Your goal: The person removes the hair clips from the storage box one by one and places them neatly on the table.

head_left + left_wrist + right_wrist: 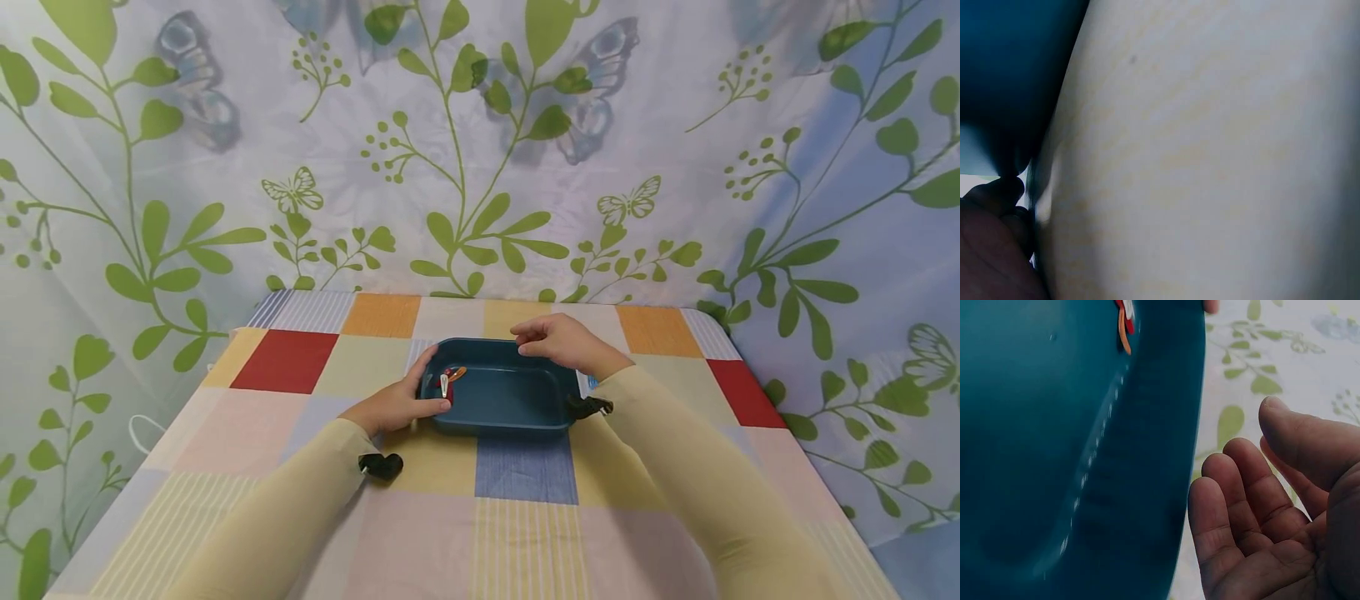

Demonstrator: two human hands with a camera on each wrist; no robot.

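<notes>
A dark teal rectangular tray (517,398) sits on the patchwork cloth. At its left end my left hand (401,402) holds it, fingers along the outer side and thumb over the near left corner. Just beyond the thumb, small hair clips lie bunched inside the tray: a white clip (444,386), an orange clip (458,374) and some red. My right hand (558,340) hovers by the far rim towards the right, fingers loosely bent and nothing in them. In the right wrist view its fingertips (1207,494) come right up to the tray's rim.
The patchwork tablecloth (525,533) spreads around the tray on all sides. A leaf-and-butterfly curtain (465,167) hangs behind the table. Something small and blue-white (592,382) peeks out beside the right wrist. A white cable (138,429) loops at the left table edge.
</notes>
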